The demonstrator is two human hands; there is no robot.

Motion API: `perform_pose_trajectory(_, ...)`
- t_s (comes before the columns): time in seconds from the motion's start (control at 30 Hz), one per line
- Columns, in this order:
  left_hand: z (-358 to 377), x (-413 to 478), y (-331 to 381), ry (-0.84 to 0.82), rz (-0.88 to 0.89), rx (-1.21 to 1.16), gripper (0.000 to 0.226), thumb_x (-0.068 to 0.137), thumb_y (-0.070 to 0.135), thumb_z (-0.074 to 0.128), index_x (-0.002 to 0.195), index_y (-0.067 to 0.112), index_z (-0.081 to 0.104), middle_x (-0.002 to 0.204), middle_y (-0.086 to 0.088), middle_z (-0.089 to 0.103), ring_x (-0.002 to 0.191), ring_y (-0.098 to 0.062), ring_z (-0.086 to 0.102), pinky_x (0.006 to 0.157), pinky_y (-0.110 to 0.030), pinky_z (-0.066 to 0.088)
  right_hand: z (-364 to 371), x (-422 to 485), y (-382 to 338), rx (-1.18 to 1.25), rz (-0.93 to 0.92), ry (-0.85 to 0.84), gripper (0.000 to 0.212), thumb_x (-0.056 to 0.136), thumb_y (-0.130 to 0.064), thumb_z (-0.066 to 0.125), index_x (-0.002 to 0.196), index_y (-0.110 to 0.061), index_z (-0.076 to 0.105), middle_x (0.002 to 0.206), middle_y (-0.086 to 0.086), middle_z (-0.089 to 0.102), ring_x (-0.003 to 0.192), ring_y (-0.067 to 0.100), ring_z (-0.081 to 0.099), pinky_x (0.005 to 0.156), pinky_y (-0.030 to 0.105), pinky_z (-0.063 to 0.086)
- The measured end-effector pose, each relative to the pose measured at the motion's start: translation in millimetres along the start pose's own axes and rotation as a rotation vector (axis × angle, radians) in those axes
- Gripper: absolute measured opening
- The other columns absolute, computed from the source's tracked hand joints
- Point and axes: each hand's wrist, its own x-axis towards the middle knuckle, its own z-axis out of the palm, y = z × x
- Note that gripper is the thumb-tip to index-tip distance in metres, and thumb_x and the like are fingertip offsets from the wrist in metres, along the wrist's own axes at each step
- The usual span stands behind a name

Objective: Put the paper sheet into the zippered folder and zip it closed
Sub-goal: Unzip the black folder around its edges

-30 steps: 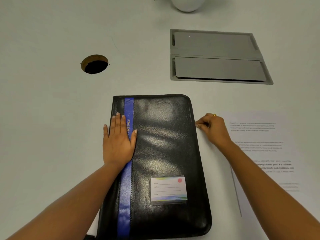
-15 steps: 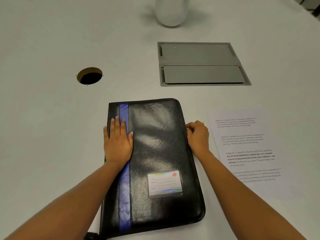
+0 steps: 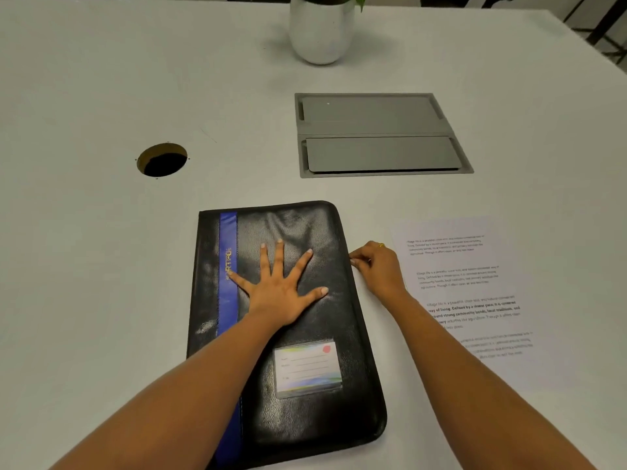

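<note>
Left hand [image 3: 278, 293] flat on folder [image 3: 332, 320], fingers [image 3: 279, 256] apart; right hand [image 3: 380, 269] seemingly pinches its edge.

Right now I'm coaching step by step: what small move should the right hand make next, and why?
Probably slide the zipper pull along the edge to open the folder: it lies closed under the flat left hand, the right hand pinches that pull, and the paper sheet lies outside.

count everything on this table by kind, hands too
folder: 1
paper sheet: 1
plant pot: 1
cable hole: 1
metal hatch: 1
hands, left hand and right hand: 2
total: 7
</note>
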Motion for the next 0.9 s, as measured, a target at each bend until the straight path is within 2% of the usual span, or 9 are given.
perform_pose_trajectory(0.1, -3, 0, 1, -0.028, -0.002, -0.007, 0.076, 0.063, 0.088, 0.010, 0.123, 0.059, -0.028, 0.151, 0.003, -0.031, 0.137, -0.026, -0.033, 0.089, -0.079, -0.013, -4, -7, 5, 0.017, -0.037, -0.028, 0.013, 0.082, -0.004, 0.061, 0.090, -0.004, 0.071, 0.089, 0.013, 0.066, 0.085, 0.018, 0.054, 0.071, 0.020, 0.034)
perform_pose_trajectory(0.27, -5, -1, 2, -0.054, -0.010, -0.004, 0.077, 0.063, 0.088, 0.010, 0.123, 0.058, -0.028, 0.151, 0.004, -0.032, 0.137, -0.026, -0.033, 0.090, -0.079, -0.012, -7, -24, 12, 0.017, -0.078, -0.046, 0.011, 0.081, -0.004, 0.063, 0.088, -0.005, 0.072, 0.086, 0.012, 0.067, 0.081, 0.016, 0.054, 0.071, 0.022, 0.036)
perform_pose_trajectory(0.4, -6, 0, 2, -0.062, -0.014, -0.006, 0.077, 0.063, 0.088, 0.010, 0.122, 0.058, -0.029, 0.150, 0.004, -0.033, 0.137, -0.026, -0.033, 0.090, -0.079, -0.012, -8, -38, 18, 0.005, -0.099, -0.070, 0.011, 0.081, -0.005, 0.063, 0.088, -0.007, 0.072, 0.085, 0.009, 0.067, 0.076, 0.009, 0.051, 0.064, 0.011, 0.034)
perform_pose_trajectory(0.53, -7, -2, 3, -0.064, -0.011, 0.003, 0.077, 0.064, 0.087, 0.010, 0.123, 0.057, -0.028, 0.150, 0.003, -0.033, 0.137, -0.026, -0.033, 0.090, -0.079, -0.012, -10, -43, 20, 0.002, -0.096, -0.082, 0.012, 0.082, -0.006, 0.063, 0.089, -0.008, 0.072, 0.084, 0.008, 0.066, 0.076, 0.009, 0.050, 0.065, 0.003, 0.033)
perform_pose_trajectory(0.67, -9, -2, 5, -0.077, -0.018, 0.011, 0.078, 0.068, 0.085, 0.013, 0.130, 0.055, -0.025, 0.151, 0.002, -0.032, 0.137, -0.028, -0.033, 0.090, -0.079, -0.012, -8, -42, 16, 0.030, -0.051, -0.050, 0.012, 0.082, -0.008, 0.064, 0.091, -0.007, 0.072, 0.087, 0.010, 0.065, 0.078, 0.011, 0.050, 0.064, 0.011, 0.034)
perform_pose_trajectory(0.8, -8, -4, 14, -0.130, -0.052, -0.041, 0.085, 0.069, 0.085, 0.020, 0.134, 0.051, -0.022, 0.147, 0.000, -0.039, 0.133, -0.029, -0.039, 0.092, -0.079, -0.012, -3, -41, 12, 0.070, 0.035, 0.002, 0.013, 0.081, -0.010, 0.064, 0.092, -0.008, 0.072, 0.092, 0.010, 0.064, 0.078, 0.013, 0.052, 0.072, 0.024, 0.042)
perform_pose_trajectory(0.9, -8, -5, 17, -0.146, -0.074, -0.056, 0.092, 0.064, 0.089, 0.023, 0.134, 0.050, -0.023, 0.145, 0.000, -0.042, 0.131, -0.028, -0.041, 0.091, -0.078, -0.014, -2, -41, 12, 0.069, 0.042, -0.009, 0.011, 0.081, -0.009, 0.064, 0.090, -0.007, 0.071, 0.092, 0.011, 0.064, 0.076, 0.012, 0.050, 0.070, 0.023, 0.040)
